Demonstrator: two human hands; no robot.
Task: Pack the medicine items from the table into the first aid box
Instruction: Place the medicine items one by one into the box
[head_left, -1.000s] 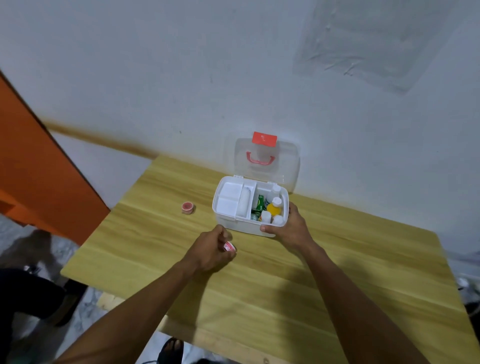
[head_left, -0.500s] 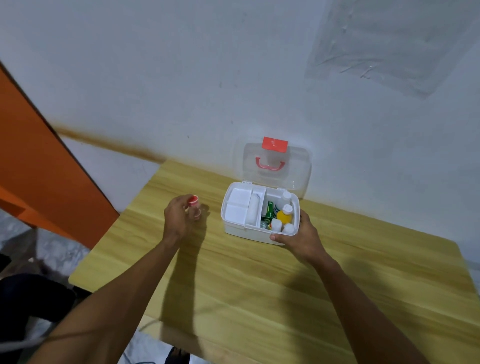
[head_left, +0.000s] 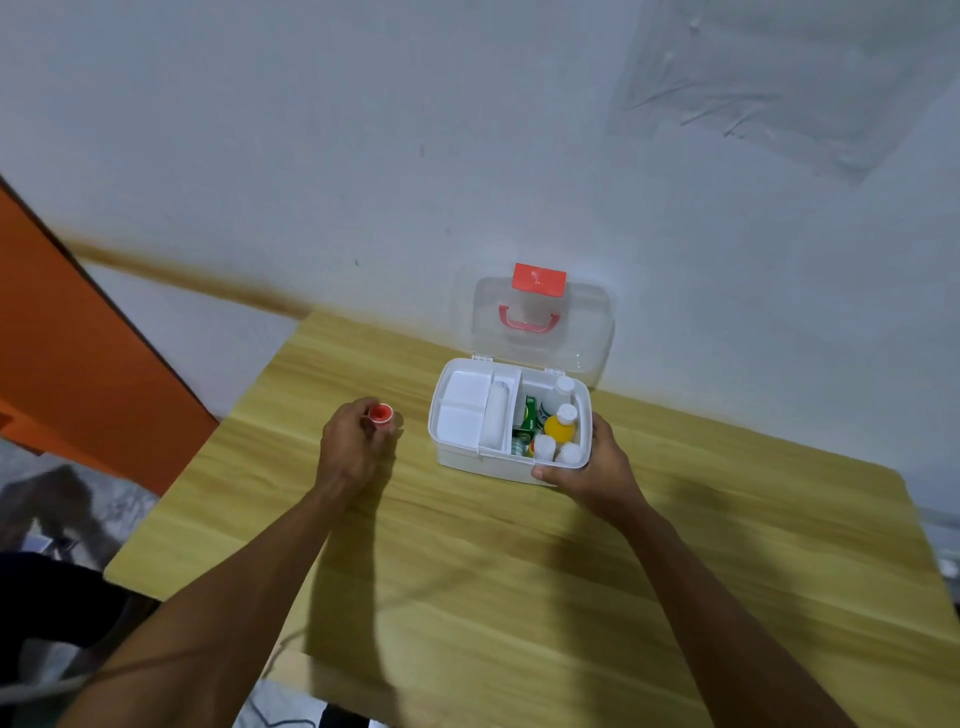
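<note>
The white first aid box (head_left: 480, 464) stands open on the wooden table (head_left: 519, 582), its clear lid (head_left: 582, 332) with red latch and handle leaning back on the wall. Inside sit a white tray (head_left: 462, 410) on the left, and a green packet (head_left: 530, 413), a yellow bottle (head_left: 560, 427) and white bottles on the right. My right hand (head_left: 597, 470) grips the box's front right corner. My left hand (head_left: 349, 447) is left of the box, fingers closed on a small red tape roll (head_left: 381, 413). Whether it holds a second roll I cannot tell.
An orange panel (head_left: 78, 364) stands at the left beyond the table's edge. The white wall (head_left: 467, 156) rises right behind the box. The floor and a dark shape show below the table's left corner.
My left hand, holding a small red roll, went from in front of the box to the far left, over a second red roll, and closed there. The right hand stayed on the box.
</note>
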